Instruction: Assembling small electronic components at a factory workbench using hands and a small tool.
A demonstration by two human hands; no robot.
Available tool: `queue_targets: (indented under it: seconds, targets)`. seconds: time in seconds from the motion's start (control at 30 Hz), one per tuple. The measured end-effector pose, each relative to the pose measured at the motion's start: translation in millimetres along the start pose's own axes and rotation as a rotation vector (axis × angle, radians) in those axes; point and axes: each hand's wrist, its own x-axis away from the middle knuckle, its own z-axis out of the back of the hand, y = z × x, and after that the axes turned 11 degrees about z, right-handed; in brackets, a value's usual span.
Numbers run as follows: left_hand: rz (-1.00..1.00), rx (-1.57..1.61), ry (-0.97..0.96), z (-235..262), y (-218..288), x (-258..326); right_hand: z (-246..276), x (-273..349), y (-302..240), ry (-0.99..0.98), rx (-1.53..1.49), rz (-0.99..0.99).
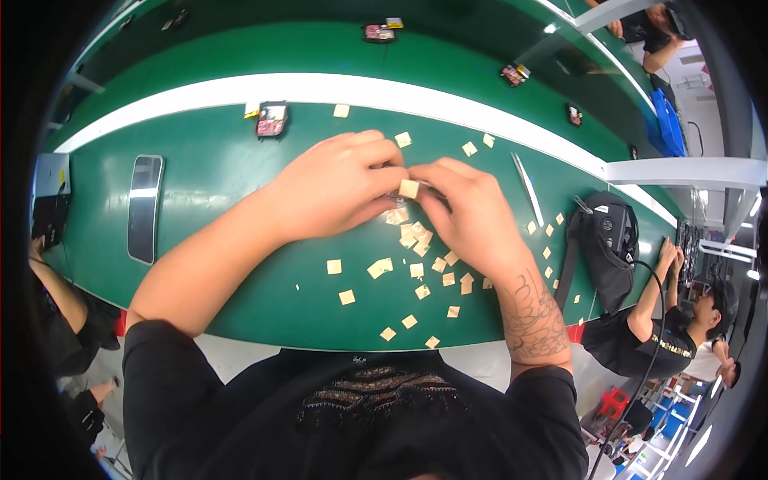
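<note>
Over the middle of the green table my left hand (pixel 352 184) and my right hand (pixel 466 210) meet at their fingertips. Both have curled, pinching fingers. A small pale-yellow square piece (pixel 409 189) shows at the tips of my right thumb and fingers. Something small and dark lies between the left fingertips, mostly hidden, and I cannot make out its kind. Just below the hands is a loose heap of similar pale square pieces (pixel 416 236). More lie scattered nearer to me, such as a single square (pixel 346 297), and some beyond my fingers, including another square (pixel 403 139).
A slim, pointed white tool (pixel 528 190) lies right of my hands, beside a black bag (pixel 606 248) with a strap. At left is a phone-like dark slab (pixel 145 212). A small dark-edged packet (pixel 273 119) sits by the white rail (pixel 336 82). Other people work at both sides.
</note>
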Motion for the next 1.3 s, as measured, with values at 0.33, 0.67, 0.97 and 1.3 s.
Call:
queue_targets:
  seconds: [0.33, 0.67, 0.97, 1.3]
  targets:
    - [0.075, 0.045, 0.002, -3, 3, 1, -4, -2, 3, 0.040, -0.048, -0.071]
    - [0.080, 0.033, 0.101, -11, 9, 4, -9, 1, 8, 0.074, -0.142, -0.164]
    - [0.111, 0.059, 0.089, -12, 8, 6, -10, -6, -1, 0.089, -0.069, -0.207]
    - [0.152, 0.189, 0.045, -9, 9, 4, -16, -5, 3, 0.138, -0.061, -0.198]
